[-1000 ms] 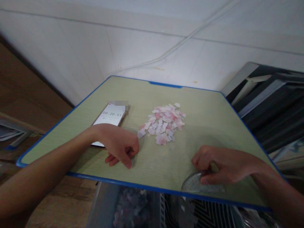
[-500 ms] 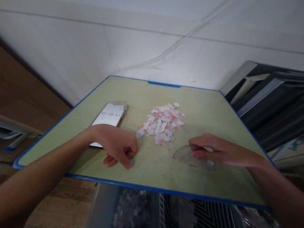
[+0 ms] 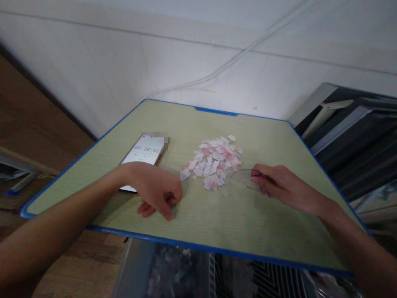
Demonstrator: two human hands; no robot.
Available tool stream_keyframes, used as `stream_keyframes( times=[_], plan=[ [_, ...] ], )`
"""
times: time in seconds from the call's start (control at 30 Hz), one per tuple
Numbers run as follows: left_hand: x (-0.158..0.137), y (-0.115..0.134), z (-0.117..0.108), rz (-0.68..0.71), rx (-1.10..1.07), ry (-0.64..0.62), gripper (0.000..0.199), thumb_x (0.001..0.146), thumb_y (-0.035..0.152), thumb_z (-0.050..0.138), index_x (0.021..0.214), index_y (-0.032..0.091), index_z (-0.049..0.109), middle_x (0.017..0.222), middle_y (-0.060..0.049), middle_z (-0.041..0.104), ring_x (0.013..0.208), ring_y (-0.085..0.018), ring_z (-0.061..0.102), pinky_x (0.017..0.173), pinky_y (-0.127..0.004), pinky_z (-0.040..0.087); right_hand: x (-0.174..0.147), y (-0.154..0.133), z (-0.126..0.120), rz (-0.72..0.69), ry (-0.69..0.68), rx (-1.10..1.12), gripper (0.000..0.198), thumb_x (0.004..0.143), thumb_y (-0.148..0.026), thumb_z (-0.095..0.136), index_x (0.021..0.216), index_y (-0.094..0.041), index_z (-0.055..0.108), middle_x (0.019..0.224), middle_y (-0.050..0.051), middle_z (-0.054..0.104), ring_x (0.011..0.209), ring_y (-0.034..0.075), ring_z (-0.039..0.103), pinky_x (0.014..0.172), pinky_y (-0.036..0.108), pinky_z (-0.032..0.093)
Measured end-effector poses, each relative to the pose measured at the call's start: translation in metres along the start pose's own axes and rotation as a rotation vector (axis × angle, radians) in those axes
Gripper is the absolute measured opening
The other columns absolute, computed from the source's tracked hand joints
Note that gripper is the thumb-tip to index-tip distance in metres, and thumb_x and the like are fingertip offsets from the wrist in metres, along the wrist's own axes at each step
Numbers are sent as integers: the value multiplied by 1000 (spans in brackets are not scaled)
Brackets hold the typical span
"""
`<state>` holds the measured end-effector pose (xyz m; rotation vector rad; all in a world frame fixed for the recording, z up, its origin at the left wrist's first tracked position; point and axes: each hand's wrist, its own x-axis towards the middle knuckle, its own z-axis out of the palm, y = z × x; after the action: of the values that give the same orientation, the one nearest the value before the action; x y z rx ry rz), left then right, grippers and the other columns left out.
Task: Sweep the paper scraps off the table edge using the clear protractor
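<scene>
A loose heap of torn pink and white paper scraps (image 3: 214, 160) lies mid-table. My right hand (image 3: 277, 182) grips a clear plastic protractor (image 3: 243, 178) between thumb and fingers, its curved edge pointing at the heap's right side. To the left of the scraps, my left hand (image 3: 159, 188) is bent down with its fingers closed. A faint see-through edge shows beside its knuckles, but what it holds is hard to make out. Behind my left wrist lies a phone (image 3: 141, 155) showing a running timer, partly covered by the wrist.
The pale green table (image 3: 198, 225) has a blue rim and stands against a white wall. Below its front edge is a bin (image 3: 133, 265) with more scraps, beside striped fabric (image 3: 273, 277). Dark folded panels (image 3: 350, 128) lean at the right.
My right hand has lifted and turned the protractor, moving it up the table, nearer the heap. My left hand keeps its place. The timer went from 20:51 to 20:52.
</scene>
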<state>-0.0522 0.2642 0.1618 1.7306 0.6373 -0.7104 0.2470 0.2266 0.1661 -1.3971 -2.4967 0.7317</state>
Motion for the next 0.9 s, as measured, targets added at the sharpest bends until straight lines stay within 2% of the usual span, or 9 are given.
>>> stream_keyframes(
  times=[0.17, 0.33, 0.57, 0.73, 0.9],
  plan=[
    [0, 1, 0, 1, -5, 0, 26, 76, 22, 57, 55, 22, 41, 38, 3, 52, 35, -14, 52, 35, -21, 36, 0, -6, 2, -80, -135, 27, 30, 91, -33, 37, 65, -20, 43, 52, -3, 43, 48, 11, 44, 48, 25, 27],
    [0, -2, 1, 5, -5, 5, 25, 76, 23, 57, 56, 22, 42, 39, 2, 55, 36, -15, 54, 36, -23, 38, 1, -5, 5, -58, -18, 31, 28, 91, -31, 36, 68, -19, 46, 56, -1, 50, 53, 12, 47, 52, 25, 30],
    [0, -6, 2, 70, -21, 22, 27, 76, 23, 57, 54, 21, 42, 37, 4, 52, 33, -12, 51, 34, -20, 35, 5, -6, 15, -36, -46, 37, 27, 92, -29, 36, 69, -19, 46, 57, -1, 51, 54, 12, 47, 53, 25, 31],
    [1, -5, 0, 60, 14, -4, 27, 77, 23, 56, 55, 22, 42, 38, 2, 55, 36, -14, 54, 35, -21, 38, 6, -9, 17, -48, -10, 93, 26, 91, -30, 36, 69, -18, 46, 56, -1, 52, 54, 12, 46, 52, 25, 31],
    [1, -5, 0, 39, 14, -5, 27, 77, 24, 57, 55, 21, 42, 38, 2, 55, 35, -14, 54, 33, -20, 36, 10, -10, 23, -24, -35, 132, 25, 91, -30, 37, 70, -19, 44, 56, -2, 50, 51, 11, 46, 51, 24, 32]
  ],
)
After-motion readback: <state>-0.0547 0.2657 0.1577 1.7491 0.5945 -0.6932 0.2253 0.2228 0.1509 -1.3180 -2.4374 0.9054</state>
